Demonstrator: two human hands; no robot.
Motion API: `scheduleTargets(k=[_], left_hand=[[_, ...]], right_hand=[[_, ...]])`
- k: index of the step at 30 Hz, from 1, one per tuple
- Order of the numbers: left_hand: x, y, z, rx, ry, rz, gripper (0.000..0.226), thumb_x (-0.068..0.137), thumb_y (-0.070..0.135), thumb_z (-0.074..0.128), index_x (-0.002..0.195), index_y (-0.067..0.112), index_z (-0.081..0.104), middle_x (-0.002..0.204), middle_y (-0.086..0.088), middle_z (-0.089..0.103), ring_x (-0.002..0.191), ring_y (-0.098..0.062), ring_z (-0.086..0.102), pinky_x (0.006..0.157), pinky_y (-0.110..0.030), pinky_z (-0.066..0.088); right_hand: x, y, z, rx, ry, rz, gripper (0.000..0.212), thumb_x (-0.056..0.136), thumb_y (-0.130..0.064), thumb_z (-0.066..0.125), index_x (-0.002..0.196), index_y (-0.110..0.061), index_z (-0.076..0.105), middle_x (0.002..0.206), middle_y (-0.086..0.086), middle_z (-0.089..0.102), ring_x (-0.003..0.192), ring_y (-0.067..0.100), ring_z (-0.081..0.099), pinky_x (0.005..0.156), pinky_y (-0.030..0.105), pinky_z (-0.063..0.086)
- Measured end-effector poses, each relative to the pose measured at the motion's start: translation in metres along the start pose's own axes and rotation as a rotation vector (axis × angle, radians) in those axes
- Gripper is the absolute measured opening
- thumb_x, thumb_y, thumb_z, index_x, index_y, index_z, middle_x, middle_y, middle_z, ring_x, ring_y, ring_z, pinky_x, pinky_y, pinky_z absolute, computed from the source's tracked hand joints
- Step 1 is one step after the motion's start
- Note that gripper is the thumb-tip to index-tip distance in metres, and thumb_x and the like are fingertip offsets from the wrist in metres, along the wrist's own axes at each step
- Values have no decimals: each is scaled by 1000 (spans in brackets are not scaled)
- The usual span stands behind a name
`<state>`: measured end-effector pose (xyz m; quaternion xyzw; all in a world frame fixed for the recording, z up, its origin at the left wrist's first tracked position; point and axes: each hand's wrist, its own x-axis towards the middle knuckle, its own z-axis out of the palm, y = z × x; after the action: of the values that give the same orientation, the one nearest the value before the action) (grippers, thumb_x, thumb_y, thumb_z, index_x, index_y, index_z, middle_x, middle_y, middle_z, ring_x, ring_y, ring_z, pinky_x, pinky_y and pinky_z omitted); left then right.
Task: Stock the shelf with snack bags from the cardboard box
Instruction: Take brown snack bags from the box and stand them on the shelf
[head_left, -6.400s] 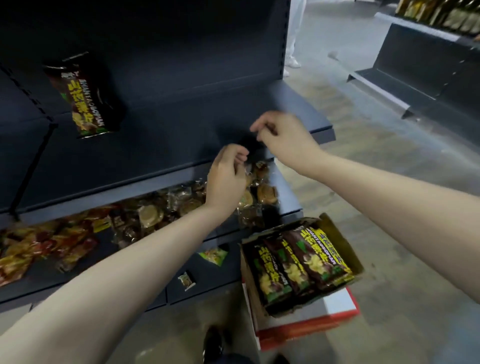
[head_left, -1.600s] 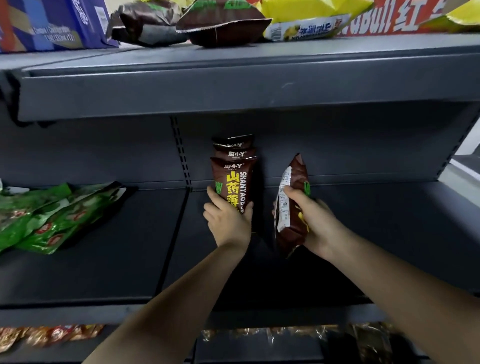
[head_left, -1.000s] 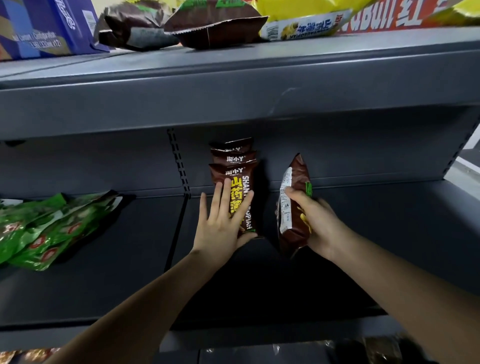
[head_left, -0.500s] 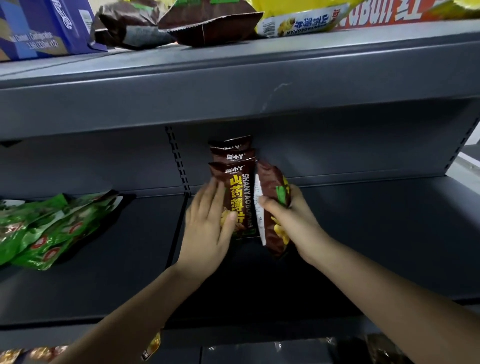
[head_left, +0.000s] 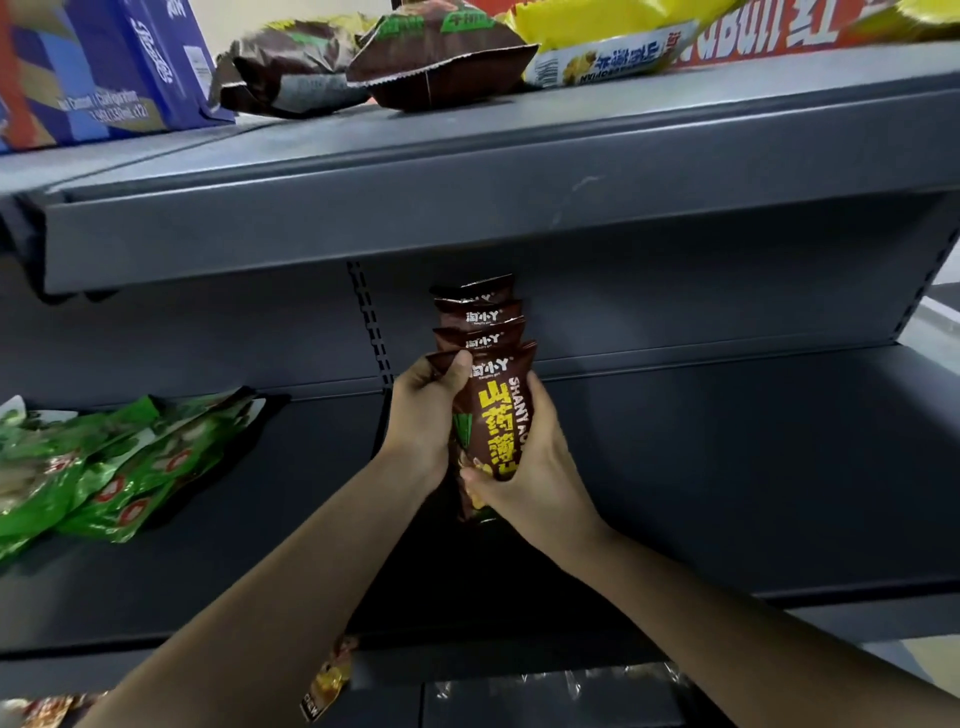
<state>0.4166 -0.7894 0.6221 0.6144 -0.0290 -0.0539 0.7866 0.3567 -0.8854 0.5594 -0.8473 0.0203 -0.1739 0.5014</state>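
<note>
A row of brown snack bags (head_left: 480, 317) with yellow lettering stands upright at the back of the dark grey shelf (head_left: 727, 467). The front bag (head_left: 496, 415) faces me. My left hand (head_left: 423, 415) grips its upper left corner, thumb over the top edge. From the right and below, my right hand (head_left: 524, 467) curls its fingers round the bag's lower part. The cardboard box is out of view.
Green snack bags (head_left: 98, 467) lie flat on the shelf at the left. The shelf above (head_left: 467, 208) carries a blue carton (head_left: 104, 67), brown bags (head_left: 436, 57) and yellow bags (head_left: 613, 41). Small wrapped snacks (head_left: 327, 686) show on the lower shelf.
My right hand has brought its bag from the right, turned it face-forward and set it at the front of the row. My left hand went from lying flat on the row to gripping this bag's top.
</note>
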Motion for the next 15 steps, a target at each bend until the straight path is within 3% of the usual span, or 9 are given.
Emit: scheduleTargets(k=[2,4,6,8,10,12,15], left_hand=[[6,0,1,25,-6,26,11,92,14,58,83,14,65,73,6,73,67,-4,70,57,-20,54],[15,-3,1,246,19,117,10,90,21,61,85,17,67,82,4,74,87,-6,69,74,-26,55],[26,-9,-2,556,93,247,18,87,31,63,96,17,68,101,-7,70,112,-21,57,97,-39,45],[32,-14,-5,718,195,311,31,87,38,62,113,23,62,118,-7,58,122,-24,41,101,-32,32],[31,-17,-7,662,204,230,56,88,45,56,136,22,39,136,-7,41,130,-23,32,106,-36,30],[28,-28,-8,465,114,92,74,90,52,48,148,20,15,147,-6,33,132,-21,38,109,-40,34],[14,-46,-11,321,-14,13,65,91,55,41,143,20,24,132,0,52,105,-7,56,94,-32,44]], right_hand=[[4,3,0,7,34,22,110,68,-35,79,148,-38,3,140,-9,33,131,7,34,110,44,38],[7,6,2,-2,49,45,109,68,-36,79,147,-36,5,137,-8,34,127,5,32,108,40,38],[10,8,6,-61,53,57,107,68,-39,78,148,-31,7,134,-5,35,125,8,32,106,39,39],[13,9,10,-127,62,64,107,67,-42,79,148,-25,10,130,-2,35,123,13,33,104,40,40],[14,10,14,-163,75,70,109,67,-43,79,149,-24,10,127,0,33,123,16,34,104,41,40],[14,12,18,-132,83,79,110,68,-40,80,150,-22,9,129,2,31,124,17,34,106,41,39],[15,14,23,-54,90,93,108,70,-33,79,150,-22,8,130,4,31,124,19,36,106,42,41]])
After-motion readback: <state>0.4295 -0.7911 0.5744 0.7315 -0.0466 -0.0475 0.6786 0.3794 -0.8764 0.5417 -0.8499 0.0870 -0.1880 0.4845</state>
